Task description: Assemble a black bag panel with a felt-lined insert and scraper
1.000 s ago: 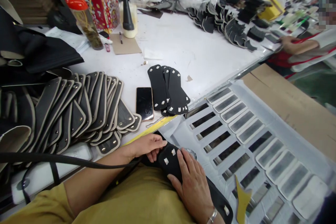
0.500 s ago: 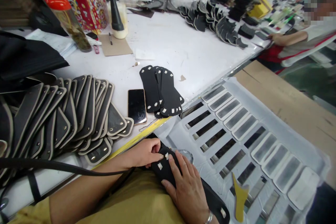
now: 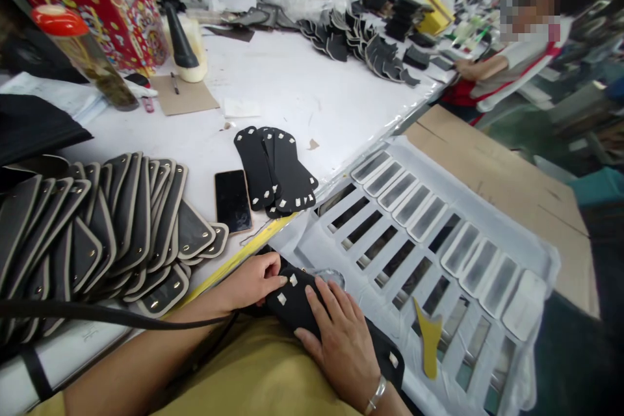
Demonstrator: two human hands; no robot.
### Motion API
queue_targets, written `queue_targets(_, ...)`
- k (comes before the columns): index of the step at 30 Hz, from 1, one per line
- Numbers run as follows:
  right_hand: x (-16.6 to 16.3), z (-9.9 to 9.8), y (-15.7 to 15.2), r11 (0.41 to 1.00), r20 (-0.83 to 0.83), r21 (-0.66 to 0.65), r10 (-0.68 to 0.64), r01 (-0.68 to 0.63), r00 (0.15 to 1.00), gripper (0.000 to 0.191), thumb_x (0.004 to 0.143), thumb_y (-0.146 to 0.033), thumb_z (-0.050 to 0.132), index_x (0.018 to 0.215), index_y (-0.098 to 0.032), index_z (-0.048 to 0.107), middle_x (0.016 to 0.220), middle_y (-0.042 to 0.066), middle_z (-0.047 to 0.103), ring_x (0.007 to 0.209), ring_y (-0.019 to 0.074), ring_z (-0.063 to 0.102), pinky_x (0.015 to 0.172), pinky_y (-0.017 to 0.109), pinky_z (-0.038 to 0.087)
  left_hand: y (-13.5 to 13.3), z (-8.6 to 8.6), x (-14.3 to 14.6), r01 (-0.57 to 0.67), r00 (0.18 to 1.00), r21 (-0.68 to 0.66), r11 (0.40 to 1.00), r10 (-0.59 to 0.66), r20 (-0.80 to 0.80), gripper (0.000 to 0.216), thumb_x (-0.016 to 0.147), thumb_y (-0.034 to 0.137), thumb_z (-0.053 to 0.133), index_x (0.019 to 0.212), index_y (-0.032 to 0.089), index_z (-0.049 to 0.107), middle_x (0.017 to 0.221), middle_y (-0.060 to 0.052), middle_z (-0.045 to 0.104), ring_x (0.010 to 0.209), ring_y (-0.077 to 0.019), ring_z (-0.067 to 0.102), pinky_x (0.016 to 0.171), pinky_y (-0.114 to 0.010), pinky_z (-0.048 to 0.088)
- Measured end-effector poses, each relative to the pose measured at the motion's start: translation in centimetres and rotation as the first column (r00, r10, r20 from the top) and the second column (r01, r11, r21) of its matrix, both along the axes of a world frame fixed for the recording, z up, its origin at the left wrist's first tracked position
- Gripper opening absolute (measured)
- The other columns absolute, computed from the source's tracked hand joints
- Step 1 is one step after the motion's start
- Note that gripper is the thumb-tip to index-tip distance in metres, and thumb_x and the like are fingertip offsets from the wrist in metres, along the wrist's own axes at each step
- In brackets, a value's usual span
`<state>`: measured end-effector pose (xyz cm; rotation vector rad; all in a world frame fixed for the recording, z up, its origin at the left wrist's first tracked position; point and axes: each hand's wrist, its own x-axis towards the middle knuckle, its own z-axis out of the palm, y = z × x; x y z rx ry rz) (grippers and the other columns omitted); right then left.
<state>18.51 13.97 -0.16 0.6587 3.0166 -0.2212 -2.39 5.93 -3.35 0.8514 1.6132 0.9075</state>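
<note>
Across my lap lies a long black panel (image 3: 287,315) with rounded ends and small white patches. My left hand (image 3: 258,279) is closed at its far left end, the thumb pressing beside a white patch; the curled fingertips are partly hidden. Over the middle of the panel my right hand (image 3: 341,338) lies flat, fingers stretched out and thumb apart. Several similar black panels (image 3: 287,172) with white patches are stacked on the table ahead. To the left, many dark panels with pale edges and metal studs (image 3: 141,221) lie overlapping.
A phone (image 3: 233,201) lies near the yellow-marked table edge. On my right, a slatted grey tray (image 3: 336,214) carries pale-edged rectangular pieces (image 3: 458,250) and a yellow cut-out piece (image 3: 429,341). Cardboard (image 3: 507,192) is beyond it. A co-worker (image 3: 511,65) sits at the far right.
The view has turned right, so the table's things appear farther left and more of the co-worker shows. Both hands stay on the black panel in much the same pose.
</note>
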Motion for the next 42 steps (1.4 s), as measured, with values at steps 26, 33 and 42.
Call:
queue_targets(26,3.8,0.0,0.1,0.969,-0.082,-0.199,-0.168,0.149,0.982,0.075,0.070,-0.046,0.071,0.130,-0.011,0.044,0.130,0.014,0.049,0.117,0.0300,0.044,0.099,0.045,0.035,1.2,2.1,0.6,0.693,0.638,0.202,0.692,-0.458,-0.619,0.073,0.067,0.039,0.075,0.130,0.020,0.043,0.132,-0.010,0.048,0.122,-0.0253,0.042,0.106,-0.040,0.029)
queue_targets(33,4.0,0.6,-0.2,0.953,-0.095,-0.245,-0.207,0.178,0.974,0.075,0.068,-0.047,0.074,0.129,-0.014,0.043,0.127,0.011,0.052,0.113,0.0283,0.047,0.097,0.044,0.036,1.4,2.3,0.9,0.663,0.693,0.172,0.728,-0.512,-0.508,0.081,0.060,0.032,0.079,0.131,0.020,0.041,0.132,-0.009,0.044,0.123,-0.0260,0.040,0.107,-0.039,0.029)
queue_targets(42,3.0,0.5,0.3,0.921,-0.056,-0.254,-0.319,0.295,0.946,0.060,0.077,-0.051,0.065,0.123,-0.016,0.048,0.120,0.011,0.057,0.108,0.0290,0.051,0.092,0.045,0.038,1.5,1.2,1.1,0.542,0.805,0.137,0.829,-0.464,-0.370,0.085,0.054,0.032,0.081,0.129,0.022,0.041,0.132,-0.008,0.043,0.122,-0.0262,0.040,0.107,-0.038,0.028)
